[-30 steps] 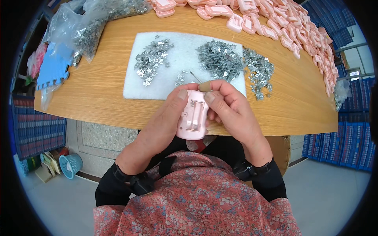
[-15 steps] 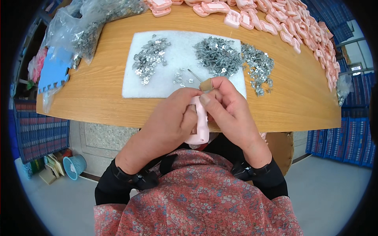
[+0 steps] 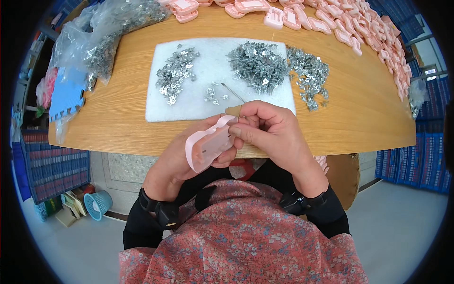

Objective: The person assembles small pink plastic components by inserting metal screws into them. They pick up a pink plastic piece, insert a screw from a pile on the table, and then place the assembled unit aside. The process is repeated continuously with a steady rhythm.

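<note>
In my left hand [image 3: 177, 142] sits a pink plastic casing [image 3: 208, 147], tilted so that its hollow inner side shows. My left fingers wrap behind and under it. At the casing's far end my right hand [image 3: 274, 135] is closed, thumb and fingertips pressed at the rim; whether a small part is pinched there is hidden. A thin metal-shafted tool [image 3: 232, 91] points up and left from my right hand, and tan wrapping [image 3: 233, 110] shows by its index finger. Beyond my hands lies a white foam pad [image 3: 208, 52] with a few loose metal clips [image 3: 215, 94] nearest me.
Metal clips form a left heap [image 3: 175, 73], a larger heap [image 3: 260, 66] and another [image 3: 309, 75] at the pad's right edge. Many pink casings [image 3: 350, 28] cover the table's far right. A plastic bag of metal parts [image 3: 99, 52] and blue foam mat [image 3: 66, 97] lie left.
The pink casing has been turned over in my left hand and tipped leftward, so its hollow inside now faces up. My right hand stays at its far end, still with the tool.
</note>
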Demonstrator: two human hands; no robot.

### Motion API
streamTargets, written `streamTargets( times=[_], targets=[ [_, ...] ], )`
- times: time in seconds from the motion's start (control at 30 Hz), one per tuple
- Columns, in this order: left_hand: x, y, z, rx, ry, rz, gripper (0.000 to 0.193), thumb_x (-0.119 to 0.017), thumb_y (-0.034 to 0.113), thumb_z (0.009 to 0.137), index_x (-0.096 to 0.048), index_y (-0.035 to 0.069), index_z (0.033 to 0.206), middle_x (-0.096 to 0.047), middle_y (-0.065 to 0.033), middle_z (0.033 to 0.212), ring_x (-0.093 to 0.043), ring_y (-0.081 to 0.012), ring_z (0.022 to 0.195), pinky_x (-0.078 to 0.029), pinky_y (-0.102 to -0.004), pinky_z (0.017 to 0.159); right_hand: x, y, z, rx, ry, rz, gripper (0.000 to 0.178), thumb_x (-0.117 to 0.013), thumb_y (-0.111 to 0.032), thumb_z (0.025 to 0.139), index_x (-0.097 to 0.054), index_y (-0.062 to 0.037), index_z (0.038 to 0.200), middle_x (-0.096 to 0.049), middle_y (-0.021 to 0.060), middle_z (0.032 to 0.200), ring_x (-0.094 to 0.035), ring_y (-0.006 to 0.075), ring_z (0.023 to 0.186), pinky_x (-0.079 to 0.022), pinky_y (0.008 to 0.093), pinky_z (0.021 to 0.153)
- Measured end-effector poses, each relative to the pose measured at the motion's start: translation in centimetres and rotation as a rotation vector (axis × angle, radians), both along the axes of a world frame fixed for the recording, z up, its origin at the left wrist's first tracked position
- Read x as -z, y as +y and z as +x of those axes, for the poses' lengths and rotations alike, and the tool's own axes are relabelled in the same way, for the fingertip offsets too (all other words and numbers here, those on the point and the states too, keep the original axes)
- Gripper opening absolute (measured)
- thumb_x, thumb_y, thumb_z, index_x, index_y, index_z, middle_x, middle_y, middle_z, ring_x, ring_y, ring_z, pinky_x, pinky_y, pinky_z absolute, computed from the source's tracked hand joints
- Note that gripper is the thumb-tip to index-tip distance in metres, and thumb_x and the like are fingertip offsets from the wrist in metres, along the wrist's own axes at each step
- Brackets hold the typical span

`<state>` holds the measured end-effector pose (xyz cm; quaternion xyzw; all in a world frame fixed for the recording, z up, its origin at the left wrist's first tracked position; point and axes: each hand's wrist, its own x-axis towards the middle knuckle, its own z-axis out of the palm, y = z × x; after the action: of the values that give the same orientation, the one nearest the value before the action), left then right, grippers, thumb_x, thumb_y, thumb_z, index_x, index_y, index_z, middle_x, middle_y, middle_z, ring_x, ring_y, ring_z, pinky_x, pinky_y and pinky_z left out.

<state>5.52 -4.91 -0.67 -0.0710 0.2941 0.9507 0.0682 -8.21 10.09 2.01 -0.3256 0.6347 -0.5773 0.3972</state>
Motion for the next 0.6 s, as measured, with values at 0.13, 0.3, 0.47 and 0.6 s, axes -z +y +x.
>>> streamTargets(
  times=[0.13, 0.3, 0.47, 0.6],
  targets=[
    [0.5, 0.1, 0.3, 0.018, -0.024, 0.13, 0.043, -0.05, 0.032, 0.101, -0.049, 0.003, 0.133, -0.061, -0.0107, 0.098, -0.046, -0.0127, 0.067, -0.034, -0.0256, 0.057, -0.3, 0.2, 0.1, 0.007, -0.049, -0.001, 0.02, -0.07, -0.008, 0.092, -0.066, 0.0012, 0.108, -0.063, -0.0025, 0.077, -0.055, 0.0018, 0.07, -0.045, 0.0199, 0.063],
    [0.3, 0.4, -0.4, 0.077, 0.05, 0.254, 0.052, -0.047, 0.03, 0.102, -0.037, 0.009, 0.148, -0.062, -0.0141, 0.101, -0.046, -0.013, 0.065, -0.035, -0.0256, 0.057, -0.3, 0.7, 0.5, 0.073, -0.223, -0.217, 0.022, -0.065, -0.007, 0.095, -0.064, 0.0025, 0.115, -0.067, 0.0018, 0.093, -0.061, 0.0049, 0.075, -0.05, 0.0208, 0.069],
    [-0.4, 2.4, -1.4, 0.064, 0.034, 0.386, 0.062, -0.048, 0.038, 0.1, -0.03, 0.013, 0.153, -0.063, -0.0264, 0.104, -0.053, -0.0196, 0.058, -0.042, -0.0262, 0.05, -1.2, 3.4, 0.4, 0.033, -0.202, -0.089, 0.027, -0.062, -0.007, 0.097, -0.062, 0.0026, 0.123, -0.068, 0.0035, 0.102, -0.061, 0.0055, 0.081, -0.051, 0.0212, 0.074],
    [-2.1, 3.8, -2.9, 0.285, 0.033, 0.101, 0.055, -0.041, 0.037, 0.105, -0.027, 0.015, 0.154, -0.065, -0.0181, 0.112, -0.065, -0.0222, 0.076, -0.053, -0.03, 0.061, -2.4, 6.5, -0.3, 0.122, -0.174, -0.067, 0.029, -0.063, -0.007, 0.097, -0.062, 0.0024, 0.124, -0.069, 0.0046, 0.103, -0.062, 0.0074, 0.09, -0.051, 0.0233, 0.08]
  ],
)
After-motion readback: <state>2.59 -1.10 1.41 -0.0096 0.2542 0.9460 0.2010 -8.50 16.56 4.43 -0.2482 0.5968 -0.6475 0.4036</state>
